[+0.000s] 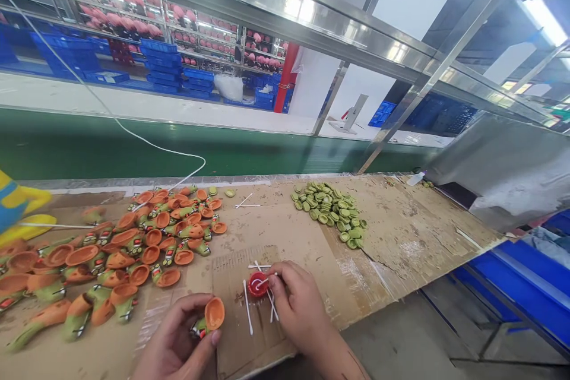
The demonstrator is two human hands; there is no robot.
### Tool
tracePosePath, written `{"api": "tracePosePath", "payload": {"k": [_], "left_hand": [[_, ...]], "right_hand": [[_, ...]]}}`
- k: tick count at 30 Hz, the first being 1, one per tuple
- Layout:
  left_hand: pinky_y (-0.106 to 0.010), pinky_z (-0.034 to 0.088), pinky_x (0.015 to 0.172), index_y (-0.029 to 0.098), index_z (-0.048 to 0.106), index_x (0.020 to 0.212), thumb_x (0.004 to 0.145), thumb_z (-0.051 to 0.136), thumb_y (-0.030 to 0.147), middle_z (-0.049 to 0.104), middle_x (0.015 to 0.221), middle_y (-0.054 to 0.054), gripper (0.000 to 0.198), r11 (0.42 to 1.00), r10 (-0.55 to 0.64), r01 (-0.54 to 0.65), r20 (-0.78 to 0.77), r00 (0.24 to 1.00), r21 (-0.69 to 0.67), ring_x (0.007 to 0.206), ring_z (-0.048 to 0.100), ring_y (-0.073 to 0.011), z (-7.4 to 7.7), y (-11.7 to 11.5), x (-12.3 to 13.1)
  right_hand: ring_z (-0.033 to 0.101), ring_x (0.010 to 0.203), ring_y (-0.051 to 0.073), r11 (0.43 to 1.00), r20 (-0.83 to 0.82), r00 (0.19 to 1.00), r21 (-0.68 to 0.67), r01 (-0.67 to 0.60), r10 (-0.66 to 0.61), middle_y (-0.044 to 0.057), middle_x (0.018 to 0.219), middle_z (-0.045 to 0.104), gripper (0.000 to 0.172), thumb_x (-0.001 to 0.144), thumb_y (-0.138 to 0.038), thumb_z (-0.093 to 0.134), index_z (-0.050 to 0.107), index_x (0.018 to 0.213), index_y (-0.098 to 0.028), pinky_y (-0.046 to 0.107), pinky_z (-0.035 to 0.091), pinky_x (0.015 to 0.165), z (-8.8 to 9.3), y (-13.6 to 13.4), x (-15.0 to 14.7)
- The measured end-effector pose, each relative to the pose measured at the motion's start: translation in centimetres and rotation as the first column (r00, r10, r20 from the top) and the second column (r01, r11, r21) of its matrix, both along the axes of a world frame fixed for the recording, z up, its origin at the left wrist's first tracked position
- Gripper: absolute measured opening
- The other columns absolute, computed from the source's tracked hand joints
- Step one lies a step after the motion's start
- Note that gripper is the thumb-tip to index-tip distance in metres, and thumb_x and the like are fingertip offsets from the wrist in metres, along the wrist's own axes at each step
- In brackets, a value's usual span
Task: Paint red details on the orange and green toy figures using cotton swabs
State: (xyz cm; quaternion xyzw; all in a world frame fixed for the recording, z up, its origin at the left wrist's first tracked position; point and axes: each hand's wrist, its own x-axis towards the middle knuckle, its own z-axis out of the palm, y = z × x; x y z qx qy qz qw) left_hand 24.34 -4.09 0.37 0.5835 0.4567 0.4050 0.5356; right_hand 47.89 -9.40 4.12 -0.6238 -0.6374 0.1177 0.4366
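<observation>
My left hand [176, 341] is closed round a small orange and green toy piece [211, 316], its orange cup end turned up. My right hand [297, 304] pinches a white cotton swab [263, 282] whose tip dips into a small red cap [257, 284] on the cardboard. More swabs [247, 313] lie loose around the cap.
A heap of several orange and green toy pieces [133, 249] covers the left of the cardboard-topped bench [401, 249]. A pile of green caps [332, 209] lies at the back right. A green conveyor belt [178, 148] runs behind, with a white cable [146, 139] across it. Blue crates [525, 285] stand to the right.
</observation>
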Motion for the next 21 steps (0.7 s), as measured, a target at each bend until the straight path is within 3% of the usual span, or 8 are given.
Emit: {"api": "tracePosePath", "payload": {"k": [5, 8, 12, 15, 21], "left_hand": [[-0.034, 0.055, 0.106, 0.025, 0.084, 0.101, 0.069, 0.088, 0.045, 0.078, 0.118, -0.01, 0.038, 0.999, -0.014, 0.017, -0.071, 0.997, 0.05, 0.118, 0.069, -0.0324, 0.4, 0.3, -0.1], [-0.029, 0.054, 0.104, 0.028, 0.084, 0.1, 0.07, 0.086, 0.046, 0.078, 0.115, -0.008, 0.035, 0.999, 0.026, -0.024, -0.027, 0.999, 0.046, 0.117, 0.068, -0.0296, 0.7, -0.3, 0.5], [-0.02, 0.053, 0.096, 0.028, 0.082, 0.094, 0.068, 0.089, 0.046, 0.077, 0.104, -0.005, 0.032, 0.996, 0.079, -0.081, 0.082, 0.994, 0.024, 0.107, 0.068, -0.0245, 1.1, -1.2, 1.5], [-0.021, 0.054, 0.093, 0.027, 0.081, 0.092, 0.067, 0.09, 0.045, 0.076, 0.1, -0.005, 0.032, 0.997, 0.072, -0.073, 0.128, 0.989, 0.007, 0.102, 0.067, -0.0242, 1.3, -1.3, 1.7], [-0.032, 0.057, 0.095, 0.024, 0.082, 0.09, 0.067, 0.09, 0.045, 0.075, 0.101, -0.009, 0.032, 1.0, 0.009, -0.01, 0.136, 0.991, 0.005, 0.104, 0.067, -0.0302, 1.6, -0.9, 1.3]], "right_hand": [[0.065, 0.082, 0.016, 0.996, -0.065, 0.996, 0.072, 0.059, -0.055, 0.002, 0.087, 0.07, 0.018, 0.103, -0.023, 0.048, 0.064, 0.097, -0.022, 0.026, 0.046, 0.074, 0.7, -0.5, 0.1], [0.064, 0.077, 0.015, 0.993, -0.192, 0.979, 0.083, 0.084, -0.067, 0.0, 0.082, 0.069, 0.018, 0.104, -0.028, 0.05, 0.066, 0.096, -0.023, 0.024, 0.047, 0.071, 1.3, -1.1, -0.2], [0.065, 0.074, 0.014, 1.0, -0.375, 0.927, 0.015, -0.003, 0.009, 0.0, 0.081, 0.069, 0.019, 0.105, -0.033, 0.051, 0.067, 0.099, -0.024, 0.024, 0.048, 0.069, 1.7, -1.8, -1.8], [0.065, 0.076, 0.015, 0.998, -0.343, 0.938, 0.008, -0.06, 0.06, 0.0, 0.079, 0.07, 0.017, 0.102, -0.028, 0.052, 0.068, 0.099, -0.024, 0.025, 0.048, 0.073, 1.9, -1.9, -3.1], [0.065, 0.077, 0.013, 0.995, -0.229, 0.968, 0.037, -0.093, 0.099, -0.001, 0.081, 0.071, 0.015, 0.098, -0.022, 0.052, 0.067, 0.094, -0.023, 0.022, 0.045, 0.073, 1.9, -1.2, -3.9]]}}
